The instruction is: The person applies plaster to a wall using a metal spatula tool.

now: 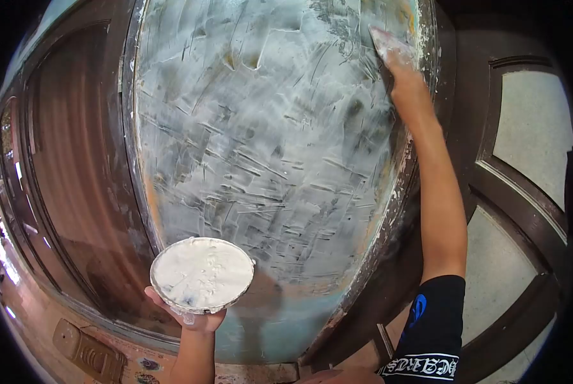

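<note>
My left hand [190, 317] is wrapped round the underside of a round container of white paste [203, 274] at the lower left, its open top facing me. Up at the top right, my right hand [409, 80] is closed on a small flat spreader [385, 43], smeared with white and held against the wall panel [267, 147]. White-grey streaks and ridges cover most of that panel, and bare greenish surface shows near its bottom. My right fingers are partly hidden by the back of the hand.
Dark wooden door panels [75, 147] stand at the left. On the right is a dark frame with pale panels [533, 121]. Chipped trim [398, 176] edges the wall panel. A brown object [88, 349] lies on the floor at the lower left.
</note>
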`<state>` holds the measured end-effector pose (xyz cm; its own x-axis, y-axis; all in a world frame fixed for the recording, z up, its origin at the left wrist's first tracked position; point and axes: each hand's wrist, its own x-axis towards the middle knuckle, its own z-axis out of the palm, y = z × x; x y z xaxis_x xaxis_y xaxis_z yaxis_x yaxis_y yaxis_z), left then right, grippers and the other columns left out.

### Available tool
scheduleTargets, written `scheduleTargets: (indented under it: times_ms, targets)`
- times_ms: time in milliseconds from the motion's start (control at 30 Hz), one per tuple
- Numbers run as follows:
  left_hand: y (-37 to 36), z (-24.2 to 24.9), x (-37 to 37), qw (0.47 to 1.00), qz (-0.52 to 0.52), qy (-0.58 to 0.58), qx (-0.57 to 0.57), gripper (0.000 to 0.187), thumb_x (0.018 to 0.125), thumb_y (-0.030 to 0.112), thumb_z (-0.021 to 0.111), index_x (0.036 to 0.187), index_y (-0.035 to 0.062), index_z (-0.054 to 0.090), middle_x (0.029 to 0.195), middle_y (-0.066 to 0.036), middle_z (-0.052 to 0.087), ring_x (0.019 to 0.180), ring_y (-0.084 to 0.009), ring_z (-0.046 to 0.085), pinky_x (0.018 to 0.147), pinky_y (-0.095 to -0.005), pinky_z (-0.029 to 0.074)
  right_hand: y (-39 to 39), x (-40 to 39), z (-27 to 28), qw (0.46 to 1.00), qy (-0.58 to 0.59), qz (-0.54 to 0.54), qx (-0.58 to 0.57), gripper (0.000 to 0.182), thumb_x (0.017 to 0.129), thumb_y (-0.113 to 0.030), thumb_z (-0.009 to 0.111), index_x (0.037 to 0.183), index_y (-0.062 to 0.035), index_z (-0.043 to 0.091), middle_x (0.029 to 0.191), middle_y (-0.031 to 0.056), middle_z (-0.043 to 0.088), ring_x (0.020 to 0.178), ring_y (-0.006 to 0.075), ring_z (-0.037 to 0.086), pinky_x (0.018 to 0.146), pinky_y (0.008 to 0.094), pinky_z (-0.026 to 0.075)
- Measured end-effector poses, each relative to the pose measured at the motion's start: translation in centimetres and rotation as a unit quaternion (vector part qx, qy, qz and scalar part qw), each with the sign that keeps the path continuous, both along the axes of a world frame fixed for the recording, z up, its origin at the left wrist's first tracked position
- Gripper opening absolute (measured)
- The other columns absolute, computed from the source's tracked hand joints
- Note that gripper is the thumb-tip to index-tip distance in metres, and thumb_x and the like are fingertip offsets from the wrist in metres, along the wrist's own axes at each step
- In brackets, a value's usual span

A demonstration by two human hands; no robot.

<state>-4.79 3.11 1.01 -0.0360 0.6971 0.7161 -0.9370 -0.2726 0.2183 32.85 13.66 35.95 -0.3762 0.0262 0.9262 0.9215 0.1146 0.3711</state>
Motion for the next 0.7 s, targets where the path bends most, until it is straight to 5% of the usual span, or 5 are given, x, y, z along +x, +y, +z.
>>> scheduleTargets:
  times_ms: [67,233,433,533,700]
  targets:
    - [-0.2,0.0,0.2,0.999,-0.042,-0.011,0.026,0.099,0.080,0.088,0.040,0.152,0.0196,0.035,0.155,-0.008,0.038,0.138,-0.0358,0.041,0.110,-0.0568,0.039,-0.3,-1.5,-3.3,0.991,0.061,-0.015,-0.120,0.052,0.086,0.009,0.042,0.138,0.0039,0.048,0.137,0.0317,0.049,0.124,0.0501,0.050,0.104,0.0480,0.045]
    - [-0.2,-0.7,-0.4,0.999,-0.030,-0.006,0.017,0.100,0.079,0.088,0.042,0.152,0.0194,0.035,0.155,-0.009,0.038,0.138,-0.0361,0.040,0.111,-0.0572,0.039,-1.6,-2.7,-13.8,0.996,-0.038,0.016,-0.073,0.055,0.084,0.011,0.047,0.139,0.0061,0.047,0.138,0.0289,0.050,0.136,0.0460,0.041,0.111,0.0470,0.039]
    - [0.2,-0.8,0.2,0.994,-0.097,-0.037,0.044,0.103,0.078,0.088,0.044,0.152,0.0168,0.033,0.157,-0.010,0.034,0.140,-0.0373,0.039,0.111,-0.0587,0.038,-2.5,-3.1,-6.5,0.998,0.037,0.024,-0.042,0.058,0.083,0.012,0.046,0.140,0.0030,0.046,0.141,0.0259,0.049,0.137,0.0425,0.042,0.111,0.0449,0.039]
    - [0.0,-1.1,0.5,0.997,-0.070,-0.042,-0.002,0.106,0.076,0.087,0.049,0.153,0.0153,0.032,0.157,-0.014,0.033,0.140,-0.0394,0.038,0.110,-0.0595,0.040,-0.6,-2.1,-8.4,0.997,0.009,-0.021,-0.073,0.058,0.083,0.013,0.045,0.140,0.0031,0.047,0.141,0.0243,0.050,0.139,0.0428,0.039,0.111,0.0448,0.040]
    - [0.0,-3.7,-0.6,0.997,-0.051,-0.005,-0.066,0.114,0.071,0.088,0.054,0.154,0.0152,0.028,0.159,-0.017,0.027,0.141,-0.0444,0.034,0.107,-0.0658,0.039,-4.1,-2.5,-21.1,0.990,-0.012,0.034,-0.134,0.059,0.078,0.015,0.052,0.136,0.0047,0.051,0.138,0.0269,0.052,0.136,0.0445,0.041,0.108,0.0480,0.042]
